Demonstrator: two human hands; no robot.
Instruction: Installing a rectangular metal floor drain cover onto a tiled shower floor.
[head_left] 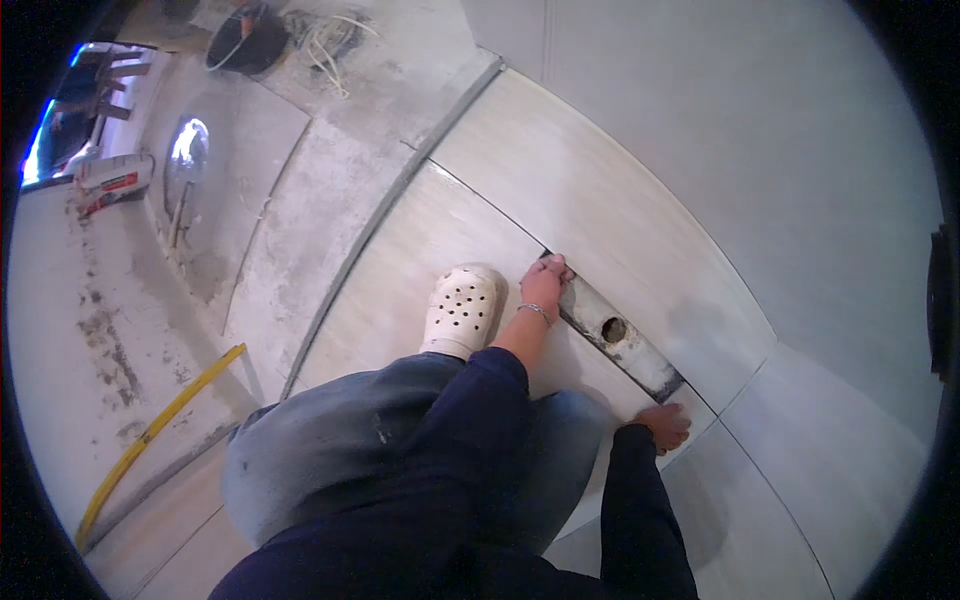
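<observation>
A: Hands first?
B: Left hand (545, 278) at the far left end of a long floor slot (652, 362), fingers bent down over its edge. Cannot tell if they grip anything. Right hand (668, 428) just past the near right end, open, apparently resting on tile, nothing seen in it.

A: Progress?
B: Floor tiles (590, 170) lie on both long sides, joints narrow and dark. Slot uncovered: stained surface inside, round hole (614, 330) exposed near its middle. I'd judge the tiles here placed, the slot unfinished.

A: Arm pose?
B: Left forearm reaches far and right across the bent knee, bracelet (533, 310) at the wrist. Right arm, dark sleeve (640, 500), runs almost straight out from the near edge. Crouched stance.

A: Further out?
B: White clog (461, 310) left of the left hand. Beyond it, a grey strip (345, 265) edges the tiling; rough grey floor (330, 165) on its far left. Yellow hose (155, 430) near left, dark bucket (240, 45) far left.
</observation>
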